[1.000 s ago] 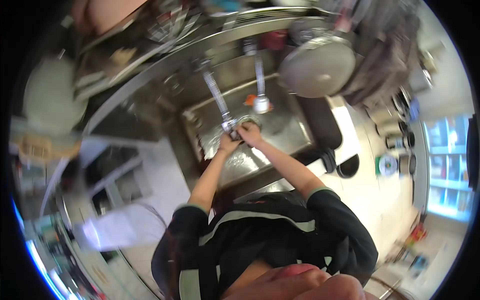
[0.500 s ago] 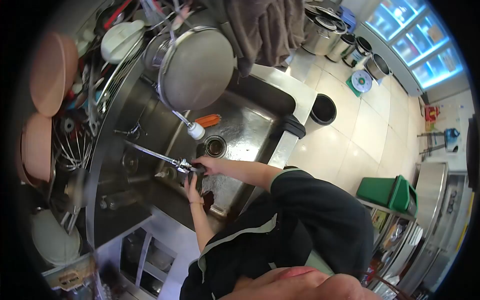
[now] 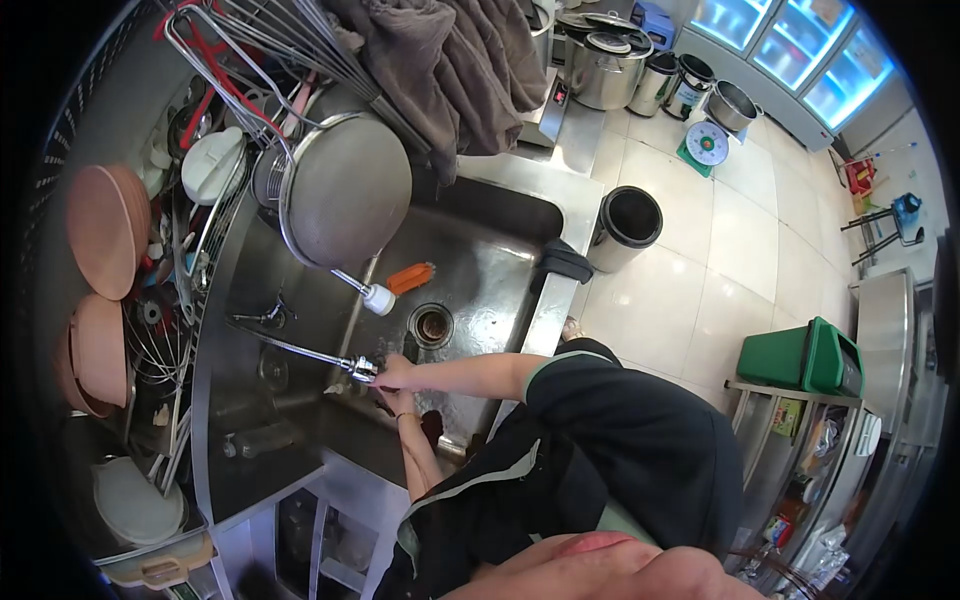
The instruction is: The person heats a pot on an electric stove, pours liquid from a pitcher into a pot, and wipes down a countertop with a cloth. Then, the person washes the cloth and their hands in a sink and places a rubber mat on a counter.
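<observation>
My right hand (image 3: 396, 372) is closed beside the end of a metal spray faucet (image 3: 362, 369) over the steel sink (image 3: 480, 265). Just below it, my left hand (image 3: 399, 402) is closed too, partly covered by the right one. Between and around the fingers shows something small and dark, too hidden to name. Water wets the sink floor near the drain (image 3: 432, 325). An orange item (image 3: 410, 278), like a brush or sponge, lies in the sink. A second spray head with a white tip (image 3: 378, 299) hangs above the drain.
A large round strainer (image 3: 350, 190) hangs over the sink's far left. The rack at left holds pink bowls (image 3: 100, 340), whisks and utensils. Grey cloths (image 3: 450, 70) hang ahead. A black bin (image 3: 630, 220) and green bin (image 3: 800, 358) stand to the right.
My hands have come closer together, the right now overlapping the left, and the dark item is more hidden. The whole view has shifted slightly.
</observation>
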A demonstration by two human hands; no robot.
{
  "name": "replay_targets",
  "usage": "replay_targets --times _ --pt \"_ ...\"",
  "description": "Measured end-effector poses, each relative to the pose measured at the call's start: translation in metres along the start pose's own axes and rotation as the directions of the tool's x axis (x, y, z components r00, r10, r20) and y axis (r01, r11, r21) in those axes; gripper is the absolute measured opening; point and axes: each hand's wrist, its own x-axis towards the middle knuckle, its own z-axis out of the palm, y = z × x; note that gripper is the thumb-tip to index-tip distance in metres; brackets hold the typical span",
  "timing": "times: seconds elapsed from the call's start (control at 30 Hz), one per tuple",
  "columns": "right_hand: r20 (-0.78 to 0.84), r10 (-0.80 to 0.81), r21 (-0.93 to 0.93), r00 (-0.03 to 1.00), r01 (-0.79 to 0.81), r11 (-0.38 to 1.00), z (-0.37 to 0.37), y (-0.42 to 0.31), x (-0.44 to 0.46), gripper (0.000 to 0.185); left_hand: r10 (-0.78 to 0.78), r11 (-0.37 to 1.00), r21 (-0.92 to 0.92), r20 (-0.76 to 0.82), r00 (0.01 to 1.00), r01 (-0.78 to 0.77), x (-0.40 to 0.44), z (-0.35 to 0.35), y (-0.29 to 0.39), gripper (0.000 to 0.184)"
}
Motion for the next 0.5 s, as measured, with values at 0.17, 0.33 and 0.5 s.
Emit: replay_targets --times 0.17,0.33,0.5 --pt "0.003 -0.291 -0.559 0.957 0.243 0.793 -0.036 -0.021 -0.014 0.048 -0.047 0.967 0.253 0.110 0.993 0.018 0.025 0.004 -0.007 0.076" --pt "0.054 -0.320 -0.417 0.946 0.312 0.854 -0.060 -0.009 0.002 0.051 0.051 0.911 0.374 0.313 0.948 -0.172 -0.014 0.035 0.058 0.089" --pt "0.037 -0.242 0.175 0.970 0.232 0.957 -0.043 -0.001 0.008 0.046 -0.348 0.937 0.041 0.062 0.935 0.346 -0.033 0.041 0.054 0.073"
